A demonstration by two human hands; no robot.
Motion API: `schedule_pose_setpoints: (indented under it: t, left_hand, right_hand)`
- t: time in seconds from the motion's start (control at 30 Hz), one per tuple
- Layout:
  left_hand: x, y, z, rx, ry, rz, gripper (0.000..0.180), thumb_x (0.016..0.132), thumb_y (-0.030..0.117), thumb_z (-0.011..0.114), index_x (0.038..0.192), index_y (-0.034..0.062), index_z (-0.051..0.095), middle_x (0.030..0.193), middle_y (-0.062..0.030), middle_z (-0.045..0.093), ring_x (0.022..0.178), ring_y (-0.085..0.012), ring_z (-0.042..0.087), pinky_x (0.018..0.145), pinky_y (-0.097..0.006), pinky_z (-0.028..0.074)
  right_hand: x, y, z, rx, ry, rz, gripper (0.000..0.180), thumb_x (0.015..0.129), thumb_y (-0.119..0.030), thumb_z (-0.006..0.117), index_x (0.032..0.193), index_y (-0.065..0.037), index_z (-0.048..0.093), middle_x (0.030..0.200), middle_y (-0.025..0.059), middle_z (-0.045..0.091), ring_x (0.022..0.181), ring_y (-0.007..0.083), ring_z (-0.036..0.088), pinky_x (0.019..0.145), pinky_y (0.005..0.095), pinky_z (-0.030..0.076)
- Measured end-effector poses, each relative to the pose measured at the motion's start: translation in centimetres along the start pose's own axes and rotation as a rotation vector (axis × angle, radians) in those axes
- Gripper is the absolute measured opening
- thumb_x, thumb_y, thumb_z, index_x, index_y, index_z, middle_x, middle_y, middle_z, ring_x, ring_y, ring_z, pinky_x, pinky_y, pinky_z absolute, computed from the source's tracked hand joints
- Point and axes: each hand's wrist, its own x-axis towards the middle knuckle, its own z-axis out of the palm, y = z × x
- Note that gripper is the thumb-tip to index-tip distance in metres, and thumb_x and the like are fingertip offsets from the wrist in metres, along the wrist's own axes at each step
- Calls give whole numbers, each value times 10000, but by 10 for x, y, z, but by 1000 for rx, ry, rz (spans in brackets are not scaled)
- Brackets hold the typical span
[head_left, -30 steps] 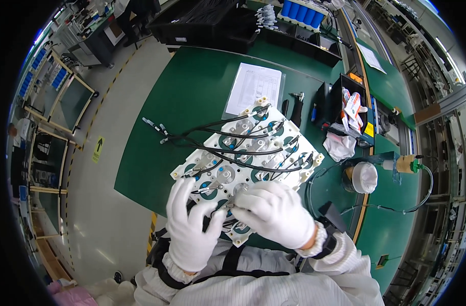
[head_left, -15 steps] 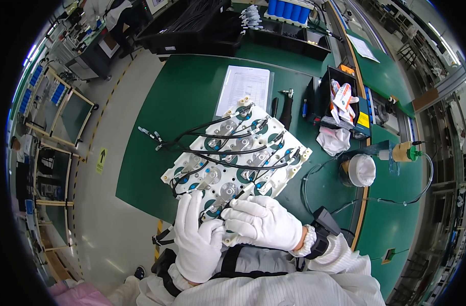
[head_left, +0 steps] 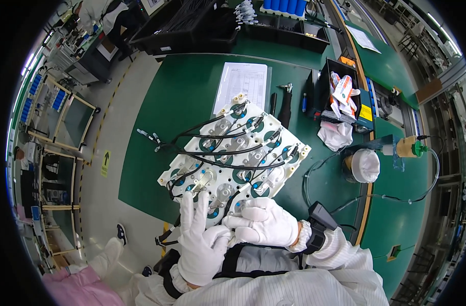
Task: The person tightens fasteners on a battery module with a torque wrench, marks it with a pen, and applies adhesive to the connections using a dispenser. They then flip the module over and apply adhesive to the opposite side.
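A white plate with round cut-outs, clear discs and blue dots lies tilted on the green table in front of me. Several black cables loop across it and gather at its left, ending in light connectors. My left hand, in a white glove, rests at the plate's near edge with two fingers stretched apart over it. Its thumb meets the fingertips of my right hand, also gloved, whose fingers are curled together at a short black cable. The cable's near end is hidden between the hands.
Beyond the plate lie a paper sheet and a black-handled ratchet tool. At right stand a black box of tubes, a crumpled white cloth and a white-lined tub near tubing. Black bins line the back. A pink-clothed person is at lower left.
Two fingers of my left hand have spread apart over the plate. My right hand has drawn slightly back toward me from the cable's upper part. A person's leg has come further into view at lower left.
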Motion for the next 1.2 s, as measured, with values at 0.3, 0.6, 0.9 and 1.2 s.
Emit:
schedule_pose_setpoints:
  t: [0.3,0.6,0.9,1.2]
  left_hand:
    - [-1,-1,-9,180,134,15,315,672,328,785,764,62,645,1405,-262,362,1294,-474,303,1039,-543,311]
    - [11,-19,-4,-96,199,60,302,687,171,768,625,16,516,1435,-268,322,1315,-430,315,1048,-469,325]
    - [-1,-40,-9,81,391,157,299,764,330,731,909,92,624,1409,-250,361,1292,-452,335,1048,-501,326]
    - [41,-70,-18,127,445,-47,245,737,165,706,939,53,624,1354,-195,435,1255,-399,392,1022,-474,346]
  right_hand:
    - [-50,10,-139,-572,1108,989,338,927,-134,590,1193,47,488,1171,140,568,1042,200,560,927,329,458]
    - [-106,57,-230,-168,729,1368,491,889,-276,650,1282,-17,512,1113,92,605,968,119,572,808,246,448]
    - [-75,33,-230,-359,843,1125,305,907,-149,604,1177,-13,567,1023,66,638,872,148,626,801,271,492]
    - [31,-19,-94,254,811,161,353,749,-93,698,986,-82,436,822,40,473,771,210,543,717,428,446]
